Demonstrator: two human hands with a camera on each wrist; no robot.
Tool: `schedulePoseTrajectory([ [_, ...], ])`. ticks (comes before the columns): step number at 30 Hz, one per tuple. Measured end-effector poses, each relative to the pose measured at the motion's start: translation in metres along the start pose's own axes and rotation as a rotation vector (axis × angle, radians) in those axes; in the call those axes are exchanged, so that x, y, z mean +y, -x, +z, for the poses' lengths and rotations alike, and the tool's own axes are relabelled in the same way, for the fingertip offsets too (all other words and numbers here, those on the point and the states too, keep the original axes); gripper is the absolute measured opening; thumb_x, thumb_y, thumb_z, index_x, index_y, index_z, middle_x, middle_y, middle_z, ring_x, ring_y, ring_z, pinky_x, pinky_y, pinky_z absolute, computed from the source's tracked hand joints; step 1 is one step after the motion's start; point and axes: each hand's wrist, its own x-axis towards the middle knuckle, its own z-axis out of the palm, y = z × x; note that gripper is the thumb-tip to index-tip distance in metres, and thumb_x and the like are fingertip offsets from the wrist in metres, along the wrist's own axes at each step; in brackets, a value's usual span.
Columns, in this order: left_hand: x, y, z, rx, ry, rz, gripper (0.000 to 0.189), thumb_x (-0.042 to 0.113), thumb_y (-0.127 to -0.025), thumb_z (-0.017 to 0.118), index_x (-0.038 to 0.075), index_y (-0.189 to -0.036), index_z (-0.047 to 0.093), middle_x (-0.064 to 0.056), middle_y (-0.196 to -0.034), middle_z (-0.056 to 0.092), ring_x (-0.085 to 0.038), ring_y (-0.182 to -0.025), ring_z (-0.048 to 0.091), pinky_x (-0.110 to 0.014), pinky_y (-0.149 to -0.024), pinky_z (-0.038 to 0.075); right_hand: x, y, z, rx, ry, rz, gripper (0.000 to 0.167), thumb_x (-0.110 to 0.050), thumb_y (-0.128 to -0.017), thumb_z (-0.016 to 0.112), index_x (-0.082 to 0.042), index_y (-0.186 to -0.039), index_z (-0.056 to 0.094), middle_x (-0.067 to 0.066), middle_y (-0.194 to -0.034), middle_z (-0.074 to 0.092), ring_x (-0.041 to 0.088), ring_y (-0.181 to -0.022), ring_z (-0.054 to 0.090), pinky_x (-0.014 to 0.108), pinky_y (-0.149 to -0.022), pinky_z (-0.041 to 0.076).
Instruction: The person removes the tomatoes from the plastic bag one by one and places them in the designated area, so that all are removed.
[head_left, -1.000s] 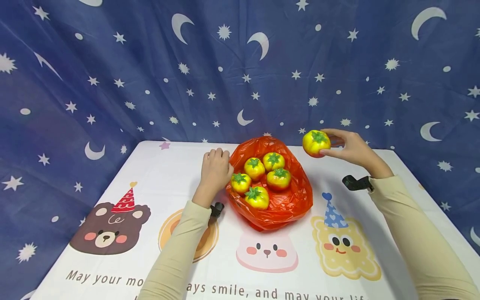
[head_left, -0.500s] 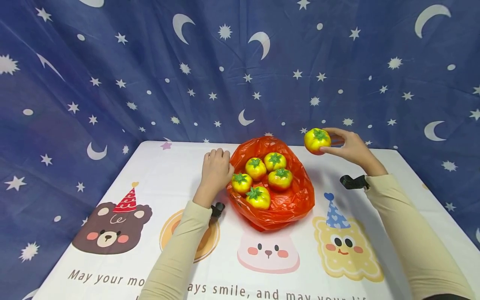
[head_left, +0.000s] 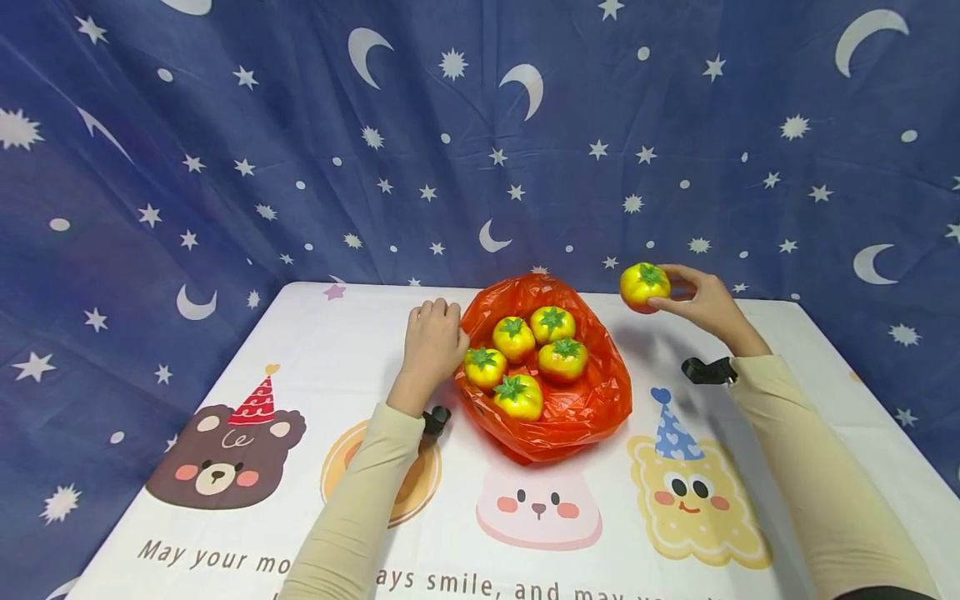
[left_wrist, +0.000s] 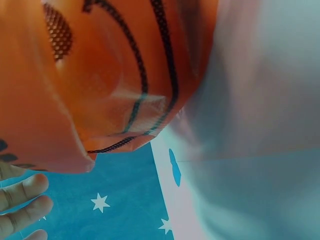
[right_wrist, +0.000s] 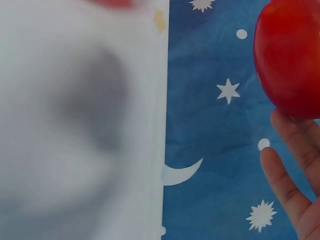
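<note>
In the head view, my right hand (head_left: 705, 304) holds a yellow and red tomato (head_left: 643, 287) with a green star-shaped top, between thumb and fingers. It hangs in the air right of an open red plastic bag (head_left: 528, 440). In the right wrist view the smooth red underside of this tomato (right_wrist: 290, 60) shows, fingers beneath it. Several similar tomatoes (head_left: 562, 360) lie inside the bag, green tops upward. My left hand (head_left: 431, 346) grips the bag's left rim with curled fingers. The left wrist view has the bag (left_wrist: 100, 90) up close, with fingers (left_wrist: 27, 212) at its lower edge.
A white table cover (head_left: 330, 333) printed with cartoon figures and lettering lies under the bag. Behind the table hangs a blue curtain (head_left: 420, 200) with white moons and stars. Each wrist carries a black camera mount, such as the one at the right wrist (head_left: 708, 370).
My right hand and its tomato have shifted slightly right, away from the bag, and dipped a little in the last half second. The left hand stays at the bag's rim.
</note>
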Motion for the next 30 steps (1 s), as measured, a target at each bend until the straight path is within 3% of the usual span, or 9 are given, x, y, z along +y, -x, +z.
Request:
schedulePoseTrajectory([
  [8, -0.001, 0.0, 0.0, 0.02, -0.005, 0.002, 0.011, 0.013, -0.082, 0.053, 0.003, -0.085, 0.057, -0.013, -0.085, 0.057, -0.031, -0.084, 0.055, -0.043, -0.081, 0.044, 0.012, 0.0, 0.003, 0.016, -0.004, 0.031, 0.072, -0.043, -0.081, 0.069, -0.006, -0.138, 0.044, 0.019, -0.133, 0.052, 0.034, -0.112, 0.056, 0.021, -0.08, 0.051],
  [15, -0.001, 0.001, 0.0, 0.008, 0.004, -0.005, 0.013, 0.014, -0.082, 0.053, 0.003, -0.088, 0.057, -0.013, -0.086, 0.057, -0.032, -0.085, 0.054, -0.043, -0.081, 0.044, 0.022, 0.003, 0.008, 0.014, -0.012, 0.04, 0.071, -0.041, -0.082, 0.068, -0.005, -0.138, 0.044, 0.02, -0.134, 0.051, 0.036, -0.112, 0.056, 0.045, -0.089, 0.05],
  [17, -0.001, 0.001, 0.0, 0.0, 0.004, -0.009, 0.013, 0.014, -0.083, 0.053, 0.003, -0.088, 0.057, -0.013, -0.087, 0.057, -0.032, -0.085, 0.054, -0.043, -0.082, 0.044, 0.025, 0.004, 0.009, 0.014, -0.012, 0.037, 0.071, -0.04, -0.082, 0.068, -0.004, -0.138, 0.043, 0.021, -0.135, 0.05, 0.037, -0.112, 0.056, 0.046, -0.089, 0.05],
  [23, -0.002, 0.001, -0.001, -0.023, 0.004, -0.016, 0.015, 0.015, -0.083, 0.052, 0.002, -0.09, 0.057, -0.013, -0.088, 0.057, -0.031, -0.086, 0.054, -0.043, -0.083, 0.044, 0.034, 0.005, 0.012, 0.017, -0.008, 0.044, 0.071, -0.041, -0.082, 0.068, -0.003, -0.137, 0.044, 0.022, -0.134, 0.05, 0.037, -0.112, 0.055, 0.021, -0.079, 0.05],
  [25, -0.002, 0.001, 0.0, -0.024, 0.001, -0.018, 0.015, 0.015, -0.083, 0.052, 0.002, -0.09, 0.058, -0.013, -0.088, 0.057, -0.031, -0.086, 0.054, -0.043, -0.083, 0.044, 0.037, 0.006, 0.013, 0.017, -0.003, 0.039, 0.07, -0.04, -0.082, 0.068, -0.003, -0.136, 0.045, 0.022, -0.135, 0.05, 0.038, -0.112, 0.055, 0.025, -0.081, 0.051],
  [30, -0.002, 0.0, 0.0, -0.03, 0.001, -0.023, 0.015, 0.015, -0.084, 0.052, 0.003, -0.09, 0.058, -0.013, -0.088, 0.057, -0.031, -0.086, 0.054, -0.044, -0.083, 0.044, 0.041, 0.008, 0.017, 0.004, -0.003, 0.044, 0.071, -0.04, -0.082, 0.068, -0.001, -0.137, 0.043, 0.025, -0.136, 0.047, 0.041, -0.115, 0.053, 0.051, -0.091, 0.048],
])
